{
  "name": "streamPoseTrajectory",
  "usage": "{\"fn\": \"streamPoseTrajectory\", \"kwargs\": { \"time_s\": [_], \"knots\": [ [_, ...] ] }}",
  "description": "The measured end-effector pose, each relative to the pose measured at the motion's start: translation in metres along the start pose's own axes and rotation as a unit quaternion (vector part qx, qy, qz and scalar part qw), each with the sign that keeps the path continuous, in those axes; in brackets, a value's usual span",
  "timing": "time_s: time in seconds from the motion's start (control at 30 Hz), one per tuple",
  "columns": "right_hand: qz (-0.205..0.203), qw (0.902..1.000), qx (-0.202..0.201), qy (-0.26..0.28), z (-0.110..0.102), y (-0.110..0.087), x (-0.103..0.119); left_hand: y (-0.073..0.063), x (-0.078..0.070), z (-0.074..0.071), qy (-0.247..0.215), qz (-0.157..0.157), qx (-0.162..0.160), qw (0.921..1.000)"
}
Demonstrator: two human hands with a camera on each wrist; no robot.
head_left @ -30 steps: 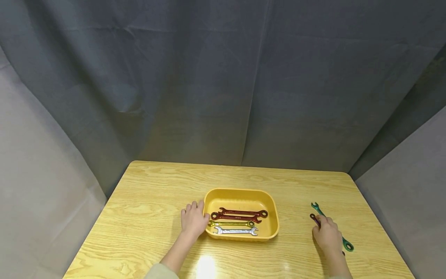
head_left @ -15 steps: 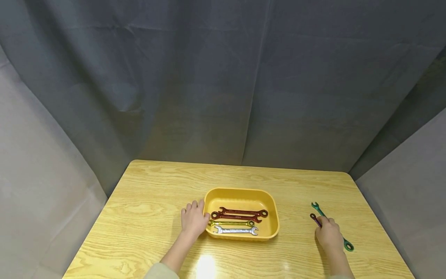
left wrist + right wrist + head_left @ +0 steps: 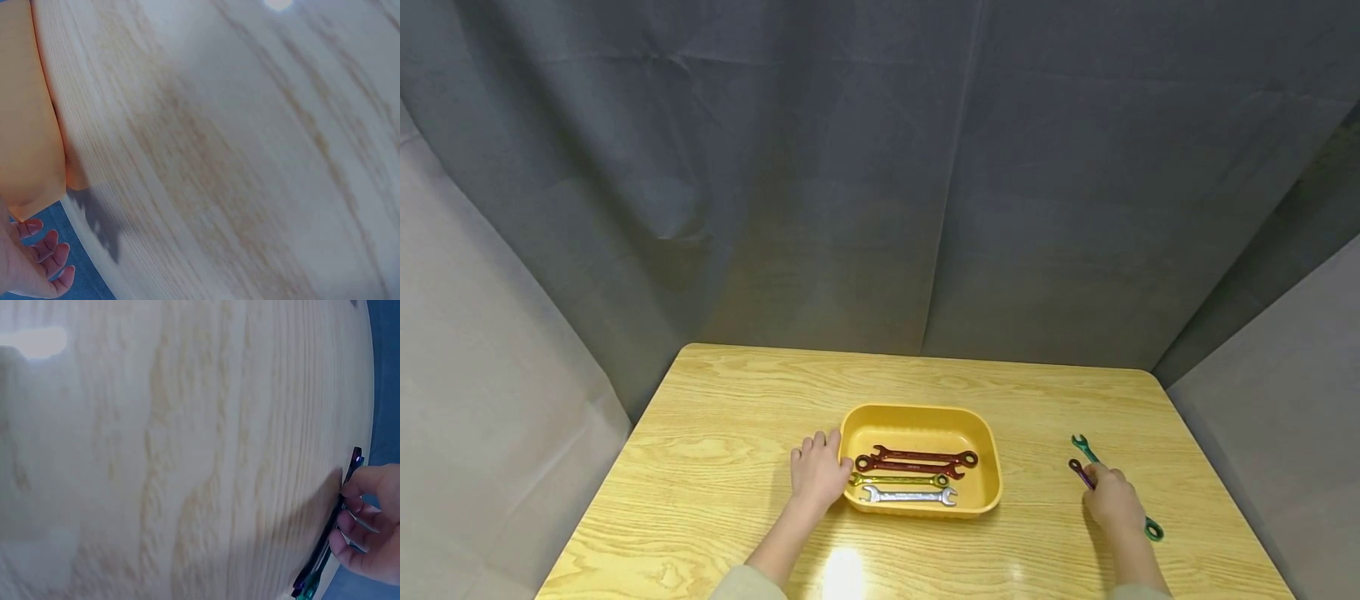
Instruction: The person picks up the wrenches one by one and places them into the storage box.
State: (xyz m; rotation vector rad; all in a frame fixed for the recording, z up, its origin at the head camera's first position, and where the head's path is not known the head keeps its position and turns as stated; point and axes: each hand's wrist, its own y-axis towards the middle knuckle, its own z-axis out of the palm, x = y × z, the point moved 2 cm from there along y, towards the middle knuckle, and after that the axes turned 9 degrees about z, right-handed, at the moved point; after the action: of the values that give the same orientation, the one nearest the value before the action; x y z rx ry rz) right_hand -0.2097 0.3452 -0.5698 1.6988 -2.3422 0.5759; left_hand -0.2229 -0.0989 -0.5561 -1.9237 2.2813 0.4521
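Note:
My left hand [image 3: 820, 471] holds the left rim of a yellow plastic tub [image 3: 910, 419], thumb over the edge and the other fingers outside. In the left wrist view those fingers [image 3: 47, 250] are bent beside the tub's orange-looking wall [image 3: 28, 125]. On the right, my right hand [image 3: 1112, 502] pinches a purple ratchet wrench [image 3: 1085, 477], its ring end pointing away from me. A green ratchet wrench [image 3: 1088, 452] lies alongside, its middle hidden under the hand. From the right wrist, the thumb and fingertips meet the purple wrench's shaft [image 3: 325, 536], close over the table.
Inside the tub lie two red wrenches [image 3: 925, 456], a yellow-green wrench [image 3: 898, 481] and a silver open-end wrench [image 3: 910, 497]. The wood-grain table [image 3: 760, 400] has a rounded far edge, with a grey curtain [image 3: 820, 208] behind it.
My right hand has shifted slightly right, and the purple wrench's near end is now hidden beneath it. The left hand and tub stay put.

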Motion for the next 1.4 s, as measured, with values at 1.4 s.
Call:
{"fn": "streamPoseTrajectory", "kwargs": {
  "time_s": [1.4],
  "knots": [
    [-0.006, 0.9998, 0.013, 0.013, -0.0034, 0.0045, -0.0081, 0.0002, -0.0002, 0.0012, -0.008, -0.004, 0.002, 1.0000]
  ]
}}
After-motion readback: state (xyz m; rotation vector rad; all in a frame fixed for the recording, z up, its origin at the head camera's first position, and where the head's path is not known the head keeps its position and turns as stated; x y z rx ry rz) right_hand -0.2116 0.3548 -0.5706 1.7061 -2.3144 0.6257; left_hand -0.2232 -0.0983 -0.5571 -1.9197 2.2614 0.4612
